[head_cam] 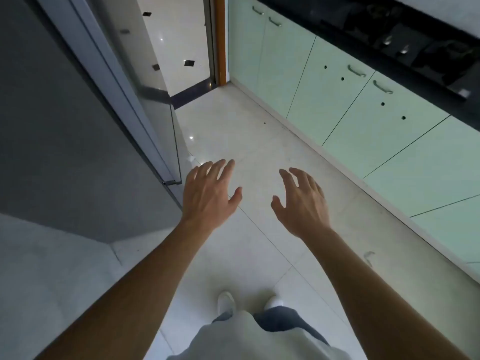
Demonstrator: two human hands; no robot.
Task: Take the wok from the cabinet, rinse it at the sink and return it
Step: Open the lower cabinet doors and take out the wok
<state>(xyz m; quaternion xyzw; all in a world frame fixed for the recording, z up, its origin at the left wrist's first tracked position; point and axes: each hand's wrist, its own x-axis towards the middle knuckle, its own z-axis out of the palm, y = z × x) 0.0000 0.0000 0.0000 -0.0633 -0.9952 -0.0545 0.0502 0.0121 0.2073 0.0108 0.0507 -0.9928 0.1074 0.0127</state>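
My left hand (207,193) and my right hand (302,201) are stretched out in front of me over the pale tiled floor, palms down, fingers spread, holding nothing. A row of pale green base cabinets (363,120) runs along the right, all doors closed, with metal handles near their tops. No wok and no sink are in view. A black countertop (415,48) lies above the cabinets, with dark items on it that I cannot make out.
A glass sliding door (145,100) with a grey frame stands at my left. An orange door frame (220,40) marks the doorway ahead. A grey wall fills the left side. My white shoes (226,302) stand on the floor tiles.
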